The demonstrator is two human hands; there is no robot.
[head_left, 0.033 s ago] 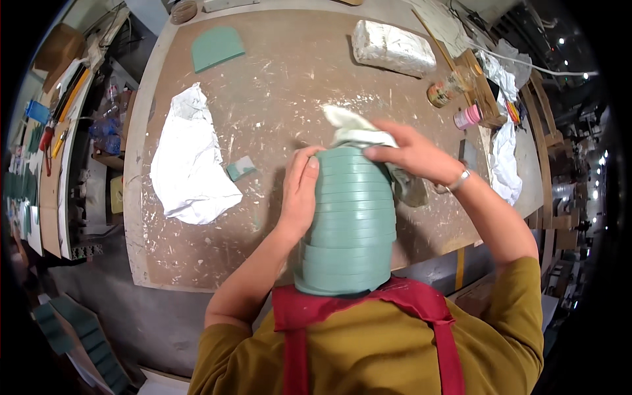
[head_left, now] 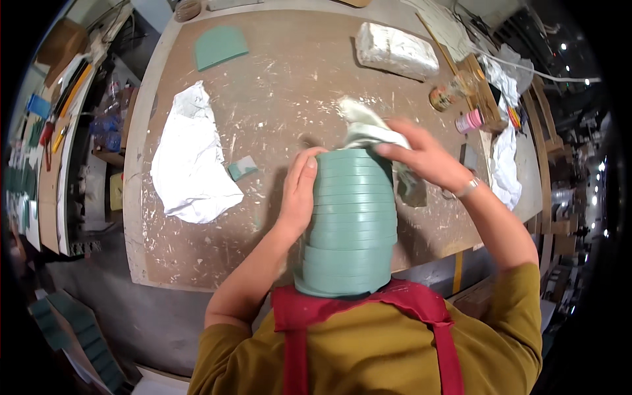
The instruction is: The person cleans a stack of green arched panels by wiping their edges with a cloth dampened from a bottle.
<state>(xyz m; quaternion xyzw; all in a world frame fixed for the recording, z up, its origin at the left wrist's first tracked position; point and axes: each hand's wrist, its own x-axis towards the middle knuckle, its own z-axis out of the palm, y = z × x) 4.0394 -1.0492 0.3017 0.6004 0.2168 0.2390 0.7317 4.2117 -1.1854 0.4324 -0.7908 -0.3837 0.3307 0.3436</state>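
Observation:
A stack of green arched panels (head_left: pixel 352 227) runs from my red apron toward the middle of the table, their edges facing up. My left hand (head_left: pixel 301 187) grips the stack's left side, fingers curled at its far left corner. In my right hand (head_left: pixel 424 158) is a bunched whitish cloth (head_left: pixel 375 135), pressed at the stack's far right end. Part of the cloth hangs down beside the stack. My fingertips under the cloth are hidden.
A crumpled white cloth (head_left: pixel 191 158) and a small green block (head_left: pixel 242 168) lie left. A single green panel (head_left: pixel 220 47) is at the far left. A wrapped white block (head_left: pixel 397 51), a glass jar (head_left: pixel 447 93) and a pink-lidded container (head_left: pixel 469 121) stand far right.
My right hand and the cloth have shifted slightly to the right along the stack's far end. My left hand stays against the stack.

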